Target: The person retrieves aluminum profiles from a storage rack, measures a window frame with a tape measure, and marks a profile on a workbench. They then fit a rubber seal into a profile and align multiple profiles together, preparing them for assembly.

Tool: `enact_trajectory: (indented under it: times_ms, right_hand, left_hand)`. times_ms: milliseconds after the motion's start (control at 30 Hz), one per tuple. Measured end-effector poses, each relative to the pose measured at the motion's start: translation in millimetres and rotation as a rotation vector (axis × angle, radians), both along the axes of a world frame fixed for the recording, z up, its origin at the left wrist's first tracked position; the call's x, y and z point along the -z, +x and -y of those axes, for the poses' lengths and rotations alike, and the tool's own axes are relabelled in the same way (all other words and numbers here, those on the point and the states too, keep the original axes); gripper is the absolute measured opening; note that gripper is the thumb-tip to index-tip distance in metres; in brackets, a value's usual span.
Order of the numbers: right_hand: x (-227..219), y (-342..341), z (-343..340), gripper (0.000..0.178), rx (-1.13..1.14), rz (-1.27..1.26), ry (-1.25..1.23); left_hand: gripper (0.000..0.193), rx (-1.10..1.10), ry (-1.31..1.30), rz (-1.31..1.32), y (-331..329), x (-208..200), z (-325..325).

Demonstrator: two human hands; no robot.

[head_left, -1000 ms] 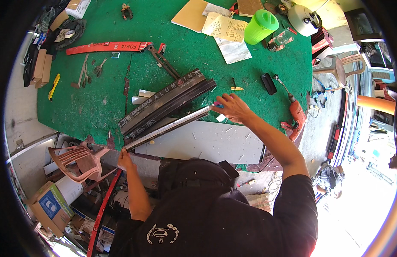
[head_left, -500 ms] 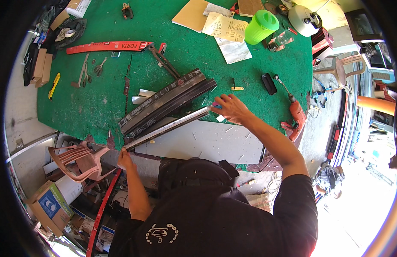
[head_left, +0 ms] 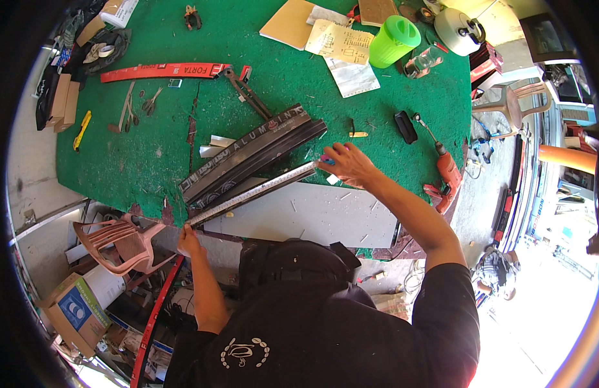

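Observation:
A tape measure (head_left: 326,159) with a pink and blue case is in my right hand (head_left: 350,167), the fingers closed round it. Its pale blade (head_left: 261,187) runs out to the left along a narrow dark metal profile (head_left: 283,185). At the near left end of that profile, my left hand (head_left: 190,242) pinches the end of the blade against it. Right behind lie wider dark aluminium profiles (head_left: 248,152), partly covered with printed film. A grey flat sheet (head_left: 299,213) lies under and in front of the measured profile.
On the green table (head_left: 151,39) a red drill (head_left: 448,174) lies at the right. Farther back are papers (head_left: 338,42), a green lidded jug (head_left: 394,42) and a glass (head_left: 423,63). A red strip (head_left: 164,70), scissors (head_left: 149,102) and a yellow cutter (head_left: 82,130) lie left. A chair (head_left: 128,246) stands near left.

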State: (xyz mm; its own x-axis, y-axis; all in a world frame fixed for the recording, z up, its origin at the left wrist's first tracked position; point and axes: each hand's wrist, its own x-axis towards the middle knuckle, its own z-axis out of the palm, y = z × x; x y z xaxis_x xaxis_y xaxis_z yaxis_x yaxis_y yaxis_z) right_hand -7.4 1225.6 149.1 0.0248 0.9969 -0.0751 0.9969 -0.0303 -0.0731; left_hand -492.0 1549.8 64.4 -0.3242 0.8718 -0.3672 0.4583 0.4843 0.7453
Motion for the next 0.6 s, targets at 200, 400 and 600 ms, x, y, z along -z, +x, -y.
enact_trajectory:
  times_ms: [200,400,600]
  right_hand:
    - [-1,-5,-3,0.053,-0.016,0.001,0.016]
    - [-2,-6,-6,0.041,-0.024,0.000,0.007]
    - [-4,-11,-7,0.046,-0.012,0.015,0.003]
  left_hand:
    - [0.028,-0.030,0.023,0.025,-1,4,0]
    - [0.027,-0.013,0.013,0.029,2,-1,1]
    - [0.027,-0.016,0.019,0.016,6,-5,3]
